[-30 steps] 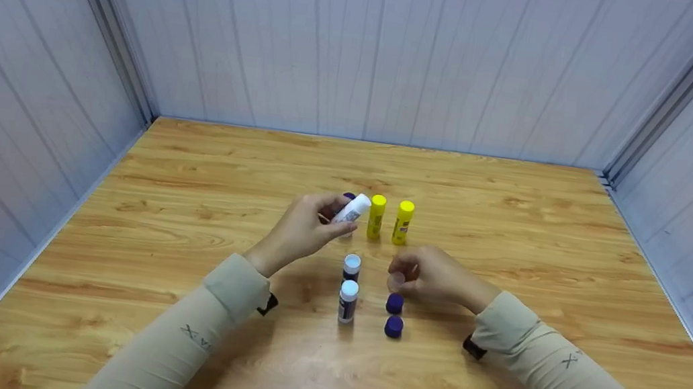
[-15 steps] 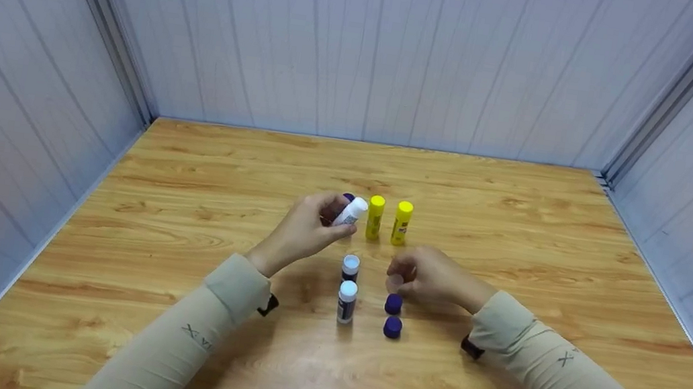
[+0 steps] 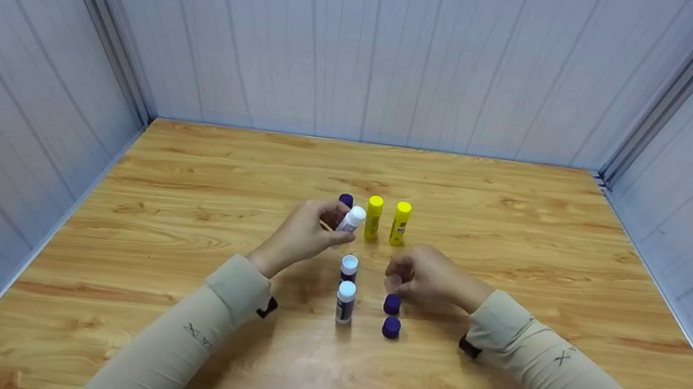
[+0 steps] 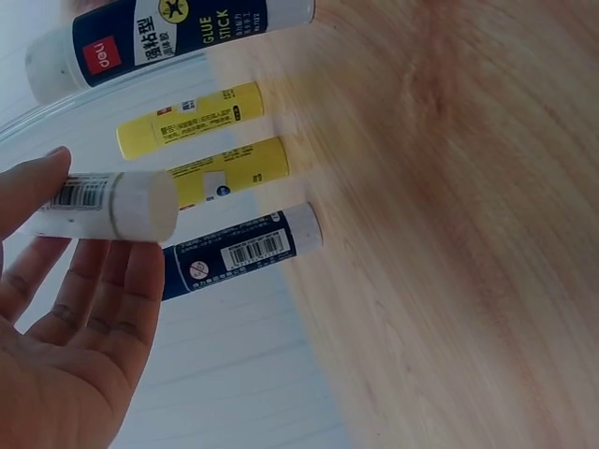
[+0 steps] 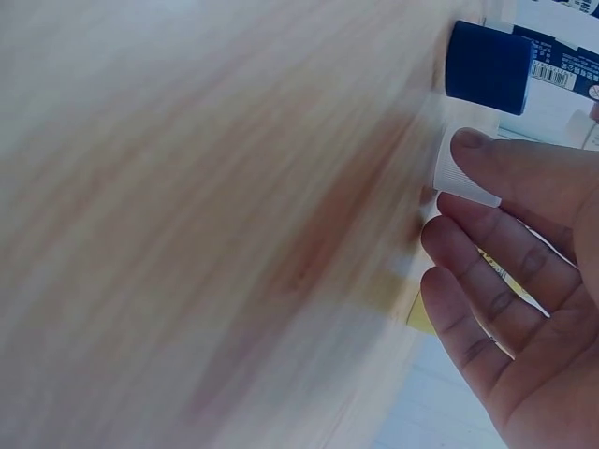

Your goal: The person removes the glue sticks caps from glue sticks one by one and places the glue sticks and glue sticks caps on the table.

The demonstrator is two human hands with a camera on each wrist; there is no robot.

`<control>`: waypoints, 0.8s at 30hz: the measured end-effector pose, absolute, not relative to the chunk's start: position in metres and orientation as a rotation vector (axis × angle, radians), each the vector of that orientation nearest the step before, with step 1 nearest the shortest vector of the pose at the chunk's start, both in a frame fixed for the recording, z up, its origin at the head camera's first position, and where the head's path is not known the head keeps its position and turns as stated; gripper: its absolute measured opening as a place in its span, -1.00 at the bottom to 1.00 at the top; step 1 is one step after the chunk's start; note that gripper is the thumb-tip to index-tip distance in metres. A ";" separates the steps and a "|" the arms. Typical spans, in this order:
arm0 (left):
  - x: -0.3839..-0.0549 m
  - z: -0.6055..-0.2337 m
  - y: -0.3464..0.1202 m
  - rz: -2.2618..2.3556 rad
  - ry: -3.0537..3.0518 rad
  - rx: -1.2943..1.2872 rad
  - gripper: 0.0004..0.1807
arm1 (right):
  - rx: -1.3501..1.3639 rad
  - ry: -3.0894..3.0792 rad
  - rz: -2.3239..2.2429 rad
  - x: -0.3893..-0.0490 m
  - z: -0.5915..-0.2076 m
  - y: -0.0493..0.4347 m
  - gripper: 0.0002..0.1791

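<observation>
Gripping a white tube (image 3: 352,218) near the yellow sticks (image 3: 373,220), left hand (image 3: 308,232); right hand (image 3: 433,276) pinches a white cap (image 5: 455,178) in front of them!

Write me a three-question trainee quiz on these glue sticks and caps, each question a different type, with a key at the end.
1. Multiple choice: What does the left hand hold? A) a dark-blue tube B) a white tube C) nothing
2. True or false: The two yellow glue sticks stand upright on the table.
3. Count: In the head view, how many loose dark caps sit on the table, nearer the person than the right hand?

Key: 1. B. 2. True. 3. Two.
</observation>
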State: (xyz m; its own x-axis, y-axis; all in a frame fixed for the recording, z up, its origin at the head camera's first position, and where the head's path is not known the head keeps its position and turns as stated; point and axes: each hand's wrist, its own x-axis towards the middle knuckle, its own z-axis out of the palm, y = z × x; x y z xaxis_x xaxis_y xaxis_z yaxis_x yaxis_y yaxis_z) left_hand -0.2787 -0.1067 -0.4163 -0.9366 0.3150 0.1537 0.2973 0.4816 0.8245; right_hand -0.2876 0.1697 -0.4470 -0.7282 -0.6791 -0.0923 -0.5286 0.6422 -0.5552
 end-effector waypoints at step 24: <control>-0.285 -0.437 -0.097 1.272 2.607 0.459 -0.77 | -0.918 2.576 -0.732 -0.287 -0.449 0.171 -0.78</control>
